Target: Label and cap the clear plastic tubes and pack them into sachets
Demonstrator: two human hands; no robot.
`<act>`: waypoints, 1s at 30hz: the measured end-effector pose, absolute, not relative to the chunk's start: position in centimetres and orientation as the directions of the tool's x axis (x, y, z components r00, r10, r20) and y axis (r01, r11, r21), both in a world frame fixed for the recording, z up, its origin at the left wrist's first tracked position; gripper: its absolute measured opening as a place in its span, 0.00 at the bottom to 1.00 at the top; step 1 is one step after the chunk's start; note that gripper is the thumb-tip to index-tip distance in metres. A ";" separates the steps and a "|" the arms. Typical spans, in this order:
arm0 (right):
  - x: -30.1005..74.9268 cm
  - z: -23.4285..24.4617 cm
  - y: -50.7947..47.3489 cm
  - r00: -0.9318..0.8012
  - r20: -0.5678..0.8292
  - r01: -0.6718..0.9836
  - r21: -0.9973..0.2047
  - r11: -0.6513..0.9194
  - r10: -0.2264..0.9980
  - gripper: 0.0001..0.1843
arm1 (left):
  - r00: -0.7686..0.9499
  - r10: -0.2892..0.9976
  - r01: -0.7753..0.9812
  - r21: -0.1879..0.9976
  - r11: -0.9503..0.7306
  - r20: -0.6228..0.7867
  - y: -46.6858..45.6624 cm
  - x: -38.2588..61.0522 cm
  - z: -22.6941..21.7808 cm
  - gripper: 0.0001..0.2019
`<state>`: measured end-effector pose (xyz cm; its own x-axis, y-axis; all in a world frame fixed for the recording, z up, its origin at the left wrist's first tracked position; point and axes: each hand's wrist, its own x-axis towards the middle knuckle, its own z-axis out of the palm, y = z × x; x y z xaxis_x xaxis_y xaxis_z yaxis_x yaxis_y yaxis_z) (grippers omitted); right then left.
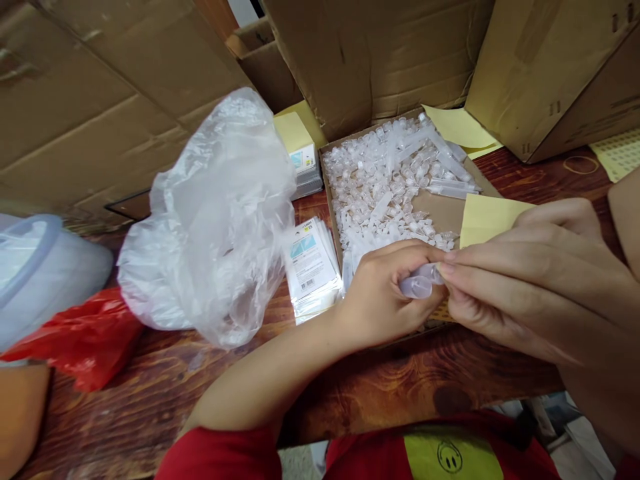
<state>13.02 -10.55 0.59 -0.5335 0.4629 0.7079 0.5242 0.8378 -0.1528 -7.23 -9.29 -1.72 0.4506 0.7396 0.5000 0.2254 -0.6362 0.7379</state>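
My left hand (393, 290) is closed around clear plastic tubes (416, 287), with their round open ends pointing toward me. Against those ends press the pinched fingertips of my right hand (530, 280); whatever lies between them is hidden. A yellow paper sheet (493, 217) shows just behind the right fingers, and I cannot tell whether they touch it. Beyond both hands, a shallow cardboard tray (440, 217) holds a heap of small clear plastic caps and tubes (385, 173).
Printed packaging sleeves (313, 263) lie left of the tray, with a stack of cards (306, 170) behind. A crumpled clear plastic bag (215, 220), a red bag (95, 340) and a pale tub (55, 267) stand farther left. Cardboard boxes (400, 60) line the back of the wooden table (175, 400).
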 end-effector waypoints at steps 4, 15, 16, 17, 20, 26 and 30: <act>13.0 0.3 -9.6 -0.545 0.743 0.496 -0.089 0.864 0.389 0.10 | 0.449 0.748 0.230 0.746 -0.625 0.488 -9.3 -7.3 -1.9 0.04; 12.6 0.2 -9.2 -0.553 0.760 0.413 -0.106 0.904 0.342 0.10 | 0.438 0.776 0.194 0.795 -0.574 0.454 -9.3 -7.4 -1.8 0.03; 12.5 0.1 -9.3 -0.542 0.765 0.397 -0.131 0.909 0.347 0.10 | 0.436 0.779 0.191 0.800 -0.569 0.450 -9.3 -7.5 -1.8 0.02; 12.4 0.0 -9.4 -0.527 0.767 0.386 -0.169 0.907 0.367 0.10 | 0.437 0.783 0.187 0.806 -0.561 0.443 -9.3 -7.5 -1.8 0.02; 12.0 -0.1 -9.5 -0.473 0.770 0.344 -0.285 0.895 0.427 0.14 | 0.443 0.790 0.163 0.828 -0.536 0.424 -9.4 -7.5 -1.6 0.02; 12.4 -0.3 -8.7 -0.252 0.863 0.347 -0.342 0.873 0.439 0.16 | 0.361 0.842 0.124 0.874 -0.469 0.401 -9.3 -7.3 -1.4 0.02; 13.1 -0.6 -8.0 -0.219 0.880 0.506 -0.268 0.820 0.423 0.19 | 0.268 0.865 0.102 0.880 -0.464 0.424 -9.1 -7.3 -1.4 0.02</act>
<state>13.11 -8.03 -0.63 -0.2185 0.4227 0.8795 0.5061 0.8197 -0.2682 -7.27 -9.09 -1.45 0.2683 0.8648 0.4244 0.1019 -0.4636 0.8802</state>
